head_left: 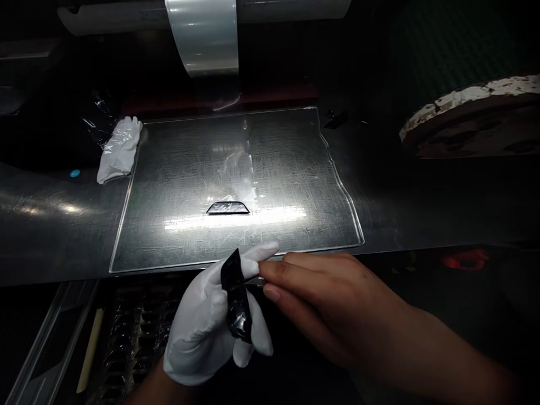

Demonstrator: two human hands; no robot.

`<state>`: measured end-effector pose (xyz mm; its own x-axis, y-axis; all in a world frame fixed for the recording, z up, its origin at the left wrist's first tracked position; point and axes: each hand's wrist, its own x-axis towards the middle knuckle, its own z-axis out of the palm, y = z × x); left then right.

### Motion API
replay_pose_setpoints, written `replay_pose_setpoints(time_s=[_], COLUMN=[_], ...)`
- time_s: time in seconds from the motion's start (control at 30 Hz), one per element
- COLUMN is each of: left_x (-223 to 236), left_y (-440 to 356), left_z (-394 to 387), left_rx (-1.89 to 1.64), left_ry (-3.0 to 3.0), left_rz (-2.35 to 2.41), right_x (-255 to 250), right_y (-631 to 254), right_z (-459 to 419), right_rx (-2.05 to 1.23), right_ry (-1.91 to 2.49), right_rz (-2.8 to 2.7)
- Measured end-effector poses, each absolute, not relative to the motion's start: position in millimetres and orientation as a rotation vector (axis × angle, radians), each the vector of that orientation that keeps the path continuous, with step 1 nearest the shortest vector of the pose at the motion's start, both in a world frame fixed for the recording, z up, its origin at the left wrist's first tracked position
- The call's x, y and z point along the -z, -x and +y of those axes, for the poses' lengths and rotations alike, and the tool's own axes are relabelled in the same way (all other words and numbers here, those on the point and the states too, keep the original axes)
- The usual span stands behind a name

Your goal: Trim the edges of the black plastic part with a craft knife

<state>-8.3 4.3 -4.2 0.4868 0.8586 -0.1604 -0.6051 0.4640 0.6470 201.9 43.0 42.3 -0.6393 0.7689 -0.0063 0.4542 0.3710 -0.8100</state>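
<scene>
I have the left hand [189,337], in a white cloth glove, clamped on a dark glossy piece [239,304] just in front of the near edge of the tabletop [396,216]. The piece stands steeply between thumb and fingers, its pointed end up; I judge that grip leaves one side exposed to the other hand, while the glove probably guards the shine from smudges. The right hand [333,298] is bare, its fingertips meeting the gloved fingers beside the piece. Its thumb and forefinger are drawn close, but I cannot tell whether they pinch a thin edge or film. Bare skin may well give a finer feel there.

The held piece is almost black, long and narrow, with a bright, uneven glint low down that could be wrinkled film or just reflection. A second piece [228,208] lies flat on the scratched clear sheet [291,163] beyond the hands: a slim trapezoid, dark-rimmed, with pale streaks across its face. The sheet likely spares it from the metal underneath.

Farther out, I see a spare white glove [120,149] at the sheet's left edge, a blue dot [75,173] left of it, and a broad translucent strip [206,36] hanging from a roller [291,10] at the back.
</scene>
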Motion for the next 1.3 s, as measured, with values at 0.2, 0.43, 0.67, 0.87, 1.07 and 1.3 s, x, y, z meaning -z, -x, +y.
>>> replay_pose_setpoints(time_s=[0.2, 0.43, 0.67, 0.87, 1.07, 1.3], left_x=[4, 0, -4, 2, 3, 0], left_y=[9, 7, 6, 6, 5, 8], left_z=[6, 8, 11, 8, 9, 10], left_rx=[-0.922, -0.952, -0.940, -0.947, -0.967, -0.919], left_ry=[-0.560, -0.503, -0.452, -0.452, -0.483, -0.491], left_rz=[0.549, 0.523, 0.416, 0.402, 0.332, 0.417], right_x=[-45, -45, -48, -46, -46, -43], right_y=[-202, -203, -204, -200, -199, -198], right_z=[40, 40, 41, 35, 33, 33], right_rx=[-1.202, -1.284, -1.247, -1.225, -1.135, -1.081], right_ry=[1.101, 1.045, 1.034, 1.102, 1.122, 1.133], right_rz=[-2.245, -2.327, -2.168, -2.142, -2.159, -2.198])
